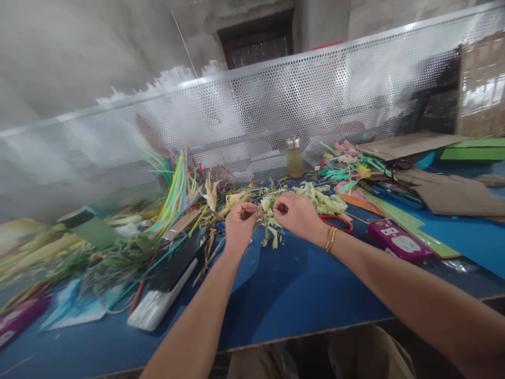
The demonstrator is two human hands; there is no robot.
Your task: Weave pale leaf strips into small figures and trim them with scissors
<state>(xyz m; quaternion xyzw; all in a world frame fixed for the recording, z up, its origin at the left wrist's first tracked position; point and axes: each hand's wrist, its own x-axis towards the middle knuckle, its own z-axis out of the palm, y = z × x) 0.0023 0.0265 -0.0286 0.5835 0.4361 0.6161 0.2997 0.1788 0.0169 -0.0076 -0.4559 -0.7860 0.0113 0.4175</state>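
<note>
My left hand (241, 225) is closed in a pinch, its fingertips at the edge of a pale green leafy piece (270, 223) that looks like husk or paper strips. On the other side of that piece, my right hand (302, 215) is curled with thumb and fingers together. Whatever lies between the fingers of either hand is too small or hidden to name. Behind the hands spreads a heap of pale green curled strips (325, 200). Red-handled scissors (337, 222) lie beside my right wrist, which wears a gold bracelet (331, 239).
Bundled coloured strips (177, 189), a black and white device (168, 284) and a blue face mask (79, 305) are at left. A lidded bottle (294, 158) stands behind. Right are a purple power strip (398, 241), cardboard (457, 192) and coloured sheets. Perforated metal (268, 100) closes the back.
</note>
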